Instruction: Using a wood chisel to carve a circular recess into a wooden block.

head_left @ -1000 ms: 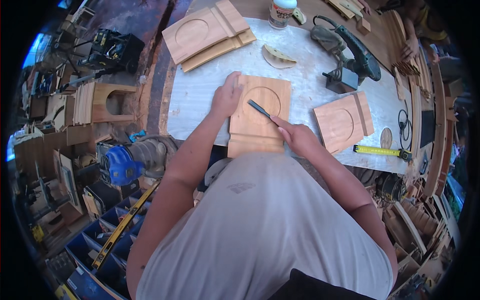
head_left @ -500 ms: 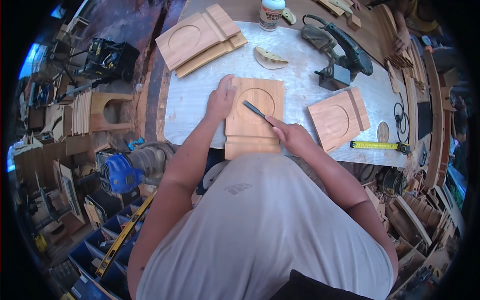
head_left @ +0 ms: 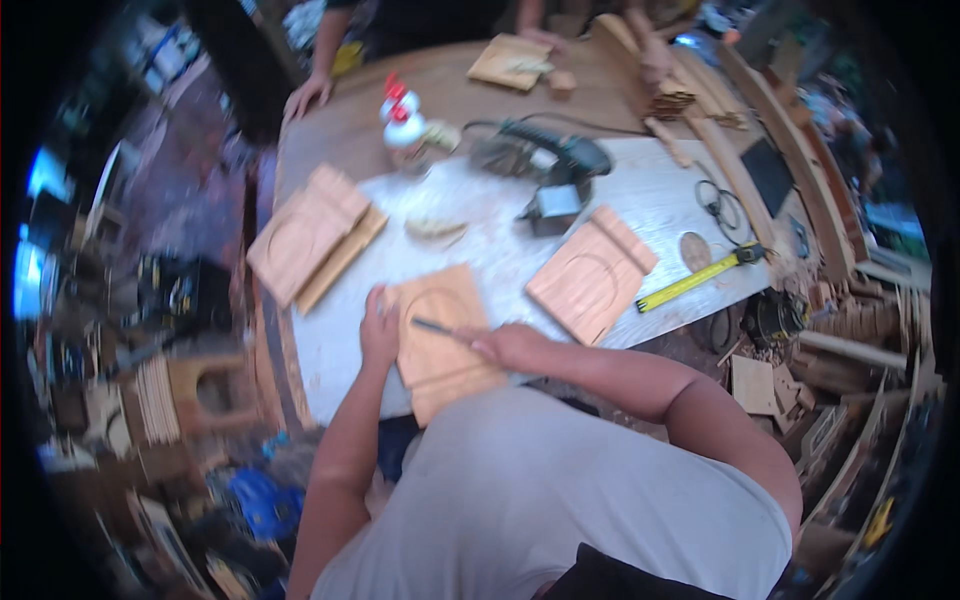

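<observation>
One board (head_left: pixel 437 357) lay at the near edge of the bench (head_left: pixel 340 352), the left hand (head_left: pixel 380 330) touching its left side, maybe to keep it steady, that grip too blurry to tell, while the right hand (head_left: pixel 506 346) held the chisel (head_left: pixel 436 327), maybe to steer its tip.

A red-topped white bottle (head_left: pixel 404 132) stands near a dark power tool (head_left: pixel 565 149); a yellow tape measure (head_left: pixel 700 277) lies extended.

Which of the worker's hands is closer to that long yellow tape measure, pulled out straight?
Right. The right hand, holding a slim dark-bladed chisel, is left of the tape measure; the left hand is farther left, at the left edge of the light-brown rectangular wooden board.
</observation>
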A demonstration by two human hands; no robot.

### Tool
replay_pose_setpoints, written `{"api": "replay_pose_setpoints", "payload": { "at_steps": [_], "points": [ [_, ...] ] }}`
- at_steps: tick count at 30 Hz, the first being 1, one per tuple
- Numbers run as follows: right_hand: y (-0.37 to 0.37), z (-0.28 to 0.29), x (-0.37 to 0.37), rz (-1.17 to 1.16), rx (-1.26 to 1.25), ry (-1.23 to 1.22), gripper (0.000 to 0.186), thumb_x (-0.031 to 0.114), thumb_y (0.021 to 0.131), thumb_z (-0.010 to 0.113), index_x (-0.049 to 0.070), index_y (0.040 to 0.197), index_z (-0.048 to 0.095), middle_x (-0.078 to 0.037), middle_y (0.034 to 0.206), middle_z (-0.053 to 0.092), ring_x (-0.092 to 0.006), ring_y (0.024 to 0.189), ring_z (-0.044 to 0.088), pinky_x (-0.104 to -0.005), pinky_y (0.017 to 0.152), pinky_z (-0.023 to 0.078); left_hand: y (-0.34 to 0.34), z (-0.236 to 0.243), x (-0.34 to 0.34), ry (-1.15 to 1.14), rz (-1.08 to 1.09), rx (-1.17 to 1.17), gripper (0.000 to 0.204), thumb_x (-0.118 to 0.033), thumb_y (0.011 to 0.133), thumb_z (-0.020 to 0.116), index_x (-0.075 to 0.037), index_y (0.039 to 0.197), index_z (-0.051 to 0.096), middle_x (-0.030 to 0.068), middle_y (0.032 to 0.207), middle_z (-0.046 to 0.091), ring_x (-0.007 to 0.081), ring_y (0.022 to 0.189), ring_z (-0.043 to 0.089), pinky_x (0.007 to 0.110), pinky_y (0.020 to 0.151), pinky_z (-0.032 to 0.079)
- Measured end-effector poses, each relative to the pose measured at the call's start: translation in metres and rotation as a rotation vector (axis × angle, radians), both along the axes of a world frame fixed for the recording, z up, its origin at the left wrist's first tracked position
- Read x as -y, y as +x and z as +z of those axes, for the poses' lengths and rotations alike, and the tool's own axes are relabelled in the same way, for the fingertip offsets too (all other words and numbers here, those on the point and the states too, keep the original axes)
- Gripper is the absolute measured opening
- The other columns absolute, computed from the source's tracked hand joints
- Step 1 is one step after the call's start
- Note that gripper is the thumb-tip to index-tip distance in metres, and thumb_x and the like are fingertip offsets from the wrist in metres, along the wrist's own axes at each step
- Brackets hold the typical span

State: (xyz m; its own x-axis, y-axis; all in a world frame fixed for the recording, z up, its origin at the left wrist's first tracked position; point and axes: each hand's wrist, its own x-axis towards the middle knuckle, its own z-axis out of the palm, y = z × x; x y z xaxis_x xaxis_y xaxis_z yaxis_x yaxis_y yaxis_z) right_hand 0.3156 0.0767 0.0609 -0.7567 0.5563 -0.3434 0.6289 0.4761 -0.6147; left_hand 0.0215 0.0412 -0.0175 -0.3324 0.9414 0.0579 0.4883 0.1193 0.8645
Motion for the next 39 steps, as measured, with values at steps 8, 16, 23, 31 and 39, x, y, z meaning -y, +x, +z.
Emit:
{"api": "replay_pose_setpoints", "payload": {
  "at_steps": [8,16,23,31,39],
  "points": [
    [0.004,0.026,-0.004,-0.032,0.027,-0.040,0.046,0.041,0.106,0.038,0.033,0.151,0.044,-0.025,0.109,0.069,-0.0444,0.097,0.068,-0.0544,0.087,0.052,-0.001,-0.011,-0.008,0.084,-0.102,0.119,0.053,-0.011,0.099,0.053,-0.003,0.148,0.036,0.0221,0.106,0.072,0.0261,0.099,0.070,0.036,0.086,0.053],
    [0.004,0.000,-0.005,0.080,-0.056,0.030,0.047,0.041,0.107,0.038,0.035,0.153,0.038,-0.026,0.093,0.067,-0.0436,0.083,0.067,-0.0556,0.078,0.052,0.005,0.003,-0.007,0.071,-0.075,0.114,0.052,-0.007,0.097,0.052,-0.004,0.147,0.039,0.0077,0.066,0.060,0.0149,0.059,0.055,0.035,0.057,0.043],
    [0.005,0.003,-0.004,0.096,-0.047,0.020,0.048,0.041,0.107,0.038,0.035,0.154,0.037,-0.025,0.094,0.067,-0.0429,0.085,0.068,-0.0547,0.080,0.052,0.005,-0.005,-0.007,0.102,-0.069,0.161,0.051,-0.009,0.096,0.053,-0.004,0.146,0.040,0.0048,0.063,0.058,0.0114,0.054,0.052,0.032,0.051,0.040],
    [0.007,0.012,-0.005,0.093,-0.040,-0.018,0.050,0.043,0.106,0.038,0.035,0.155,0.036,-0.025,0.097,0.067,-0.0420,0.091,0.068,-0.0541,0.085,0.052,0.010,0.007,-0.004,0.046,-0.034,0.184,0.049,-0.010,0.098,0.053,-0.005,0.144,0.040,0.0060,0.069,0.062,0.0108,0.056,0.055,0.031,0.052,0.042],
    [0.004,0.009,-0.009,0.086,0.013,-0.011,0.050,0.044,0.107,0.037,0.035,0.156,0.035,-0.025,0.105,0.068,-0.0433,0.097,0.068,-0.0542,0.087,0.052,0.011,0.015,-0.008,0.062,-0.055,0.179,0.050,-0.011,0.098,0.053,-0.005,0.145,0.039,0.0116,0.077,0.070,0.0149,0.063,0.064,0.031,0.058,0.049]
  ]
}}
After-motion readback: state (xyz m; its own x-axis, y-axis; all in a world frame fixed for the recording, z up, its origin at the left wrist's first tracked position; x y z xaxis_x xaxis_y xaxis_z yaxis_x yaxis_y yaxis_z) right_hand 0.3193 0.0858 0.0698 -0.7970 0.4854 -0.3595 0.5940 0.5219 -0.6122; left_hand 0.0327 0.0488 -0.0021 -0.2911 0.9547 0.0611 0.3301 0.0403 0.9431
